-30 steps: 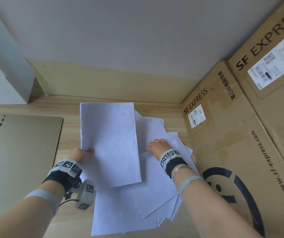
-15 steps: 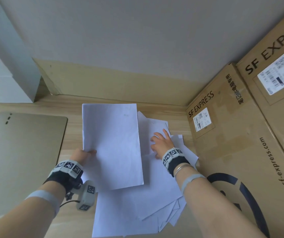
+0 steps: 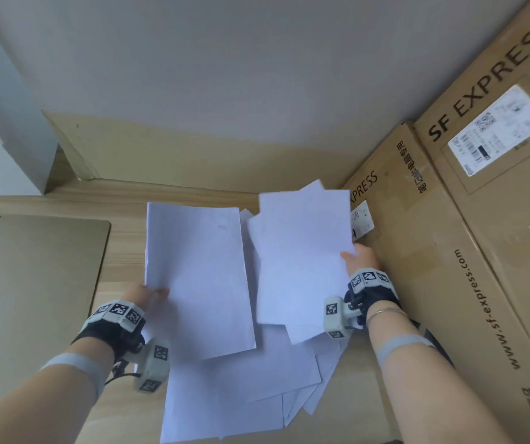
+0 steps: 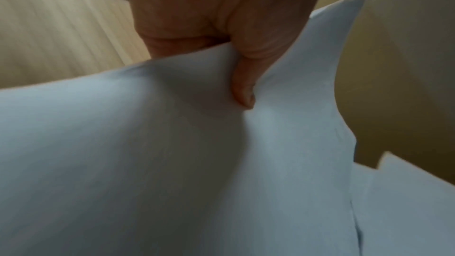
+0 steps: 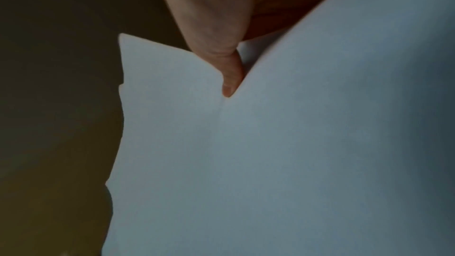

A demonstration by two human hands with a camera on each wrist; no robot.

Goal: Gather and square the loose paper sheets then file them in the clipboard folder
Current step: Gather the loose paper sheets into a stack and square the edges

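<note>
My left hand (image 3: 148,298) pinches the left edge of a squared stack of white sheets (image 3: 198,277), lifted off the wooden table; the left wrist view shows the thumb (image 4: 242,92) pressed on that paper (image 4: 172,172). My right hand (image 3: 358,259) pinches the right edge of a second, uneven bunch of sheets (image 3: 302,257) held up beside the first; its thumb (image 5: 230,83) lies on the paper (image 5: 270,163). More loose sheets (image 3: 241,398) lie fanned on the table below both bunches. A gold-coloured clipboard folder (image 3: 29,299) lies flat at the left.
Large brown SF Express cartons (image 3: 468,283) stand close against the right side, right behind my right hand. A grey wall and a cardboard strip (image 3: 193,158) close off the back. Bare wooden table (image 3: 122,200) shows between folder and papers.
My right hand went from resting flat on the loose pile to lifting a bunch of sheets up and to the right. The left hand kept holding its stack, nearly still.
</note>
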